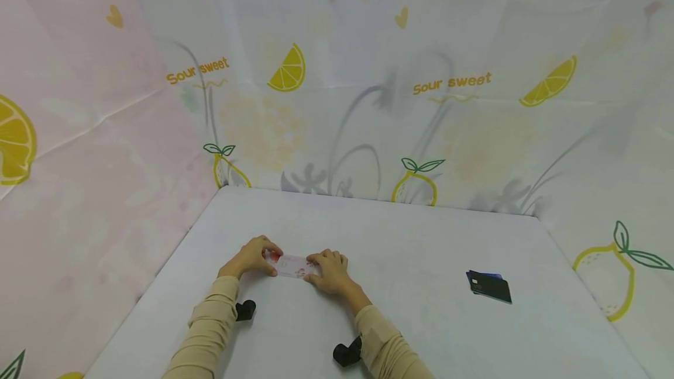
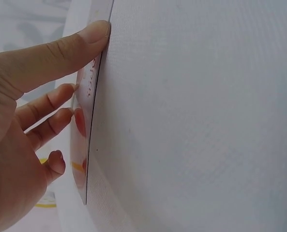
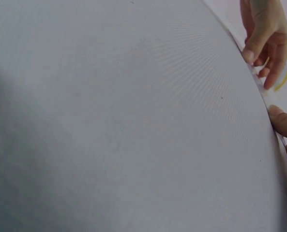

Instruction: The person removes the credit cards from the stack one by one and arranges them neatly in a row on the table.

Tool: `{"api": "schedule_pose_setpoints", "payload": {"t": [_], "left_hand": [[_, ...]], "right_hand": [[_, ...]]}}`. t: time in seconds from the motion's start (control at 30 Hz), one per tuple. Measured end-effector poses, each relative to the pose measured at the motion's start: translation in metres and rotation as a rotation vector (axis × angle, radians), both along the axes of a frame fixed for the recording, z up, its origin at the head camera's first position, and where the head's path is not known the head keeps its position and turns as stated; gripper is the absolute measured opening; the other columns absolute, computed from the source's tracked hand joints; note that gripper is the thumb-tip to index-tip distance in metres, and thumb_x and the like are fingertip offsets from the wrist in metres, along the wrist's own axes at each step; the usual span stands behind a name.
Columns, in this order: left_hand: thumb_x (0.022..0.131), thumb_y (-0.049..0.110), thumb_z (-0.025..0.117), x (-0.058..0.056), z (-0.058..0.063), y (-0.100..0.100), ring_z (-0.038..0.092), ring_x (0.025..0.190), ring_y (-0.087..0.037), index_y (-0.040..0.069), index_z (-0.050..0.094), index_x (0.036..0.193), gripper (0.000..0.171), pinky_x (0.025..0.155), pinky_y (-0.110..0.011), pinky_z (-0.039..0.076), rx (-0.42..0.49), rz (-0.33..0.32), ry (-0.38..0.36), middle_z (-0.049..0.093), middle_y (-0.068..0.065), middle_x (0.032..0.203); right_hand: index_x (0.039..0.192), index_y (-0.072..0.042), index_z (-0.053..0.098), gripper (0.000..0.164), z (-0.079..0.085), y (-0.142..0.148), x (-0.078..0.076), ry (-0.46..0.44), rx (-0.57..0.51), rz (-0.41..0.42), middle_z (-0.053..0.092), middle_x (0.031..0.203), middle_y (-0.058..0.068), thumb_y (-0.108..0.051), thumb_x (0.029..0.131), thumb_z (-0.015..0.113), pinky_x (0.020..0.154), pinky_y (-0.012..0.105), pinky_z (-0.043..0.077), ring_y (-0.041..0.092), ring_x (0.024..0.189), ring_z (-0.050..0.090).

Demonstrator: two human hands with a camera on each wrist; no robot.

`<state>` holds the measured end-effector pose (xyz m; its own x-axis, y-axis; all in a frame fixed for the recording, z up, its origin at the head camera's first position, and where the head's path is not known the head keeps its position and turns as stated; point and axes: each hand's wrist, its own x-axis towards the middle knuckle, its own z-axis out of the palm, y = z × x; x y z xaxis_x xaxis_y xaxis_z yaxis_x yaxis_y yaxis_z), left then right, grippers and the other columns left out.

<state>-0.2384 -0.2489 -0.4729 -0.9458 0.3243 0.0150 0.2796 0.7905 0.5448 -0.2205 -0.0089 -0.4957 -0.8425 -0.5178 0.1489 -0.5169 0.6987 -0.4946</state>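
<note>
A long, flat, pale pink printed piece (image 1: pixel 291 266) with red and pink patterns lies on or close to the white table. My left hand (image 1: pixel 254 255) holds its left end across the width, thumb at the near edge and fingertips at the far edge. At the other end, my right hand (image 1: pixel 330 272) grips it in a similar way, covering that end. Glossy printing and lettering show on the piece (image 2: pixel 88 92) in the left wrist view, where the thumb rests at its edge. Only fingers of the right hand (image 3: pixel 286 124) enter the right wrist view.
A black card (image 1: pixel 491 287) lies over a blue card (image 1: pixel 492 276) at the right of the table (image 1: pixel 421 332). Black wrist mounts (image 1: pixel 245 310) sit by both sleeves. A lemon-print curtain (image 1: pixel 337 75) surrounds the table at the back and sides.
</note>
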Motion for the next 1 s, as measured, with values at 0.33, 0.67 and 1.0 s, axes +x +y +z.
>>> {"api": "schedule_pose_setpoints", "payload": {"t": [0.33,0.67,1.0], "left_hand": [[0.055,0.012,0.089,0.0007,0.0017,0.0012,0.048,0.077,-0.020,0.006,0.073,0.096,0.044,0.063,-0.032,0.038,-0.017,-0.003,0.021,0.057,-0.007,0.090],[0.058,0.013,0.088,0.0027,0.0044,0.0035,0.047,0.077,-0.020,0.006,0.072,0.097,0.043,0.064,-0.032,0.037,-0.023,0.010,0.004,0.056,-0.007,0.092],[0.057,0.014,0.088,0.0044,0.0019,0.0032,0.047,0.076,-0.020,0.006,0.072,0.097,0.043,0.062,-0.031,0.037,-0.039,0.010,0.006,0.056,-0.007,0.091]], "right_hand": [[0.119,-0.014,0.063,0.037,-0.0015,0.0013,-0.0007,0.018,-0.020,0.001,0.053,0.104,0.006,-0.031,0.086,0.067,0.087,0.045,0.029,0.022,0.095,0.043],[0.119,-0.014,0.062,0.037,-0.0043,0.0019,-0.0010,0.031,-0.020,0.003,0.052,0.103,0.005,-0.030,0.086,0.067,0.088,0.046,0.028,0.022,0.095,0.041],[0.120,-0.013,0.062,0.037,-0.0046,0.0024,0.0013,0.022,-0.037,0.007,0.053,0.105,0.006,-0.028,0.087,0.066,0.090,0.048,0.028,0.022,0.097,0.042]]}}
